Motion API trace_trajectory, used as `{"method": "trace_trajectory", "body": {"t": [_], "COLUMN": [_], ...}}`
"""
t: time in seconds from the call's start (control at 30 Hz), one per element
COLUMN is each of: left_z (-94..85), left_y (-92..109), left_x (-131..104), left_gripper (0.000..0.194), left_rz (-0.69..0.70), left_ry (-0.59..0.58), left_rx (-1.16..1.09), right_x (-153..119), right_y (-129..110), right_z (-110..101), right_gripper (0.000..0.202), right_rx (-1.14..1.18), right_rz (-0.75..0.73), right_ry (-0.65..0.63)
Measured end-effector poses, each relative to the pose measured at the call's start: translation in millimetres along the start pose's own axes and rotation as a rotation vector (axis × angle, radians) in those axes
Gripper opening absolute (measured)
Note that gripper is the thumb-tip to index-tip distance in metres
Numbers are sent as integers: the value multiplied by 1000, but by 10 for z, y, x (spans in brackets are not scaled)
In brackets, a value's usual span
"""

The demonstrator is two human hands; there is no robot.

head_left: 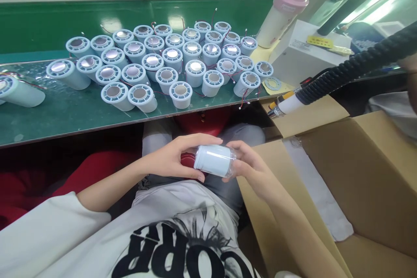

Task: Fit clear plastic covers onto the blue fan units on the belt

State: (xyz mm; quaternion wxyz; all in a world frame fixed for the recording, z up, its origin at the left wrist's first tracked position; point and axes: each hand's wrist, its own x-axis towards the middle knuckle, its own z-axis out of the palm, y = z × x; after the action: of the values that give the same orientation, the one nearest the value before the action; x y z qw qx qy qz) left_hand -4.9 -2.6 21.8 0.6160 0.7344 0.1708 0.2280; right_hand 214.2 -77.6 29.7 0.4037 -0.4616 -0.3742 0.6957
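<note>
Above my lap, a light-blue cylindrical part [213, 160] lies on its side in my two hands, with a clear plastic sleeve around it. My left hand [177, 154] curves about its left end, fingers along the top and thumb underneath. At the other end, my right hand [249, 163] grips the clear sleeve between thumb and fingers. Several similar light-blue cylinders [180, 95] stand or lean in a group on the green bench [81, 117], with round metallic tops and thin red and black wires.
An open cardboard box [365, 173] is at my right, below bench height. Over its edge hangs a black corrugated hose [345, 63] with a tool tip. A pink-topped pump bottle [280, 13] and a white machine [293, 52] stand at the back right. More cylinders [22, 91] lie far left.
</note>
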Motion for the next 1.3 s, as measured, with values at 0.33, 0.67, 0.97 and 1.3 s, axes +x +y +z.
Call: {"method": "trace_trajectory", "body": {"t": [0.33,0.67,0.97,1.3], "left_z": [-11,-11,-22,3], "left_y": [-17,-24,-69,-38], "left_x": [-11,-10,9,20], "left_gripper": [77,77,78,66], "left_rz": [22,-72,-55,2], "left_ry": [-7,0,-2,35], "left_rx": [22,-84,-126,4], "right_x": [61,113,127,125], "right_y": [90,74,58,84], "right_z": [35,86,98,89], "right_gripper": [48,54,59,74], "right_rx": [100,147,286,201], "right_rz": [170,237,441,486], "right_ry": [0,-73,-83,-179]}}
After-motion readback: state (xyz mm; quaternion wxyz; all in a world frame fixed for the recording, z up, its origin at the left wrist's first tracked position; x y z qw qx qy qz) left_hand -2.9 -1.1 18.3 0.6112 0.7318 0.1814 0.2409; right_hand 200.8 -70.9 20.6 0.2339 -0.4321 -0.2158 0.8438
